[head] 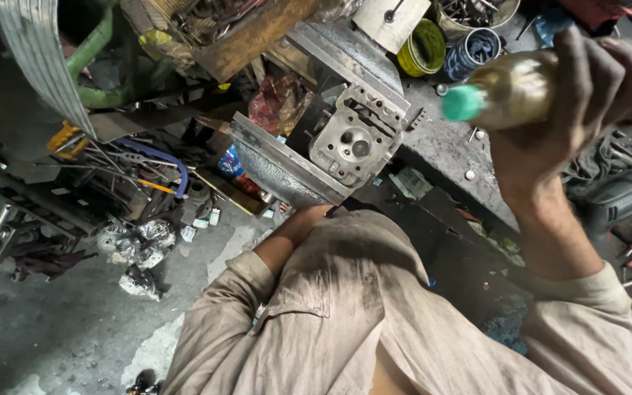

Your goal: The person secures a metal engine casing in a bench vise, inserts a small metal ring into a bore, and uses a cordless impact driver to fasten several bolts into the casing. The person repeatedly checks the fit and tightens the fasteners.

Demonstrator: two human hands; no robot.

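My right hand (587, 95) is raised at the upper right, its fingers closed around a plastic bottle (510, 91) of yellowish liquid with a green cap pointing left. A grey metal engine cylinder head (356, 135) rests on a metal tray (276, 168) near the middle. My left arm reaches under the tray's near edge, and my left hand is hidden beneath it. The bottle's cap is above and to the right of the cylinder head, apart from it.
A dirty workbench (440, 146) runs along the right with a yellow tin (422, 47), a blue tin (473, 51) and a power drill (619, 197). Scrap metal, wires and crumpled foil (137, 241) litter the concrete floor at the left.
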